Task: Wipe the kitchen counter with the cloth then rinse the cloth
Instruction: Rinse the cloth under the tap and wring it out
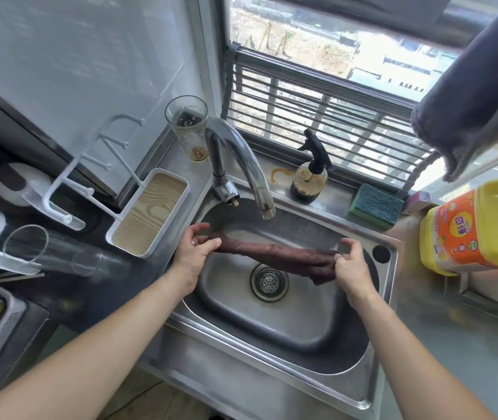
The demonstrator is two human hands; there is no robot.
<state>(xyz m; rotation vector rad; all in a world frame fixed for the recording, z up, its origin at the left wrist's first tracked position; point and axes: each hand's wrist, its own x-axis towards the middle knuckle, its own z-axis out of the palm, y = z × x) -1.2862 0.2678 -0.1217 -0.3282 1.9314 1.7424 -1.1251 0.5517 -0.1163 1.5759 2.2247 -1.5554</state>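
A dark brown cloth (275, 256) is stretched out as a rolled strip over the steel sink (299, 338), just above the drain (269, 282). My left hand (194, 253) pinches its left end between thumb and fingers. My right hand (351, 265) grips the bunched right end, where a fold hangs down. The curved tap (243, 165) stands behind the cloth, its spout above the basin, and no water runs from it.
A white drying tray (150, 213) and a lying glass (50, 250) are left of the sink. A tall glass (187, 128), spray bottle (309, 177) and green sponge (376, 206) line the back ledge. A yellow detergent jug (478, 228) stands right; a grey towel (472, 95) hangs above.
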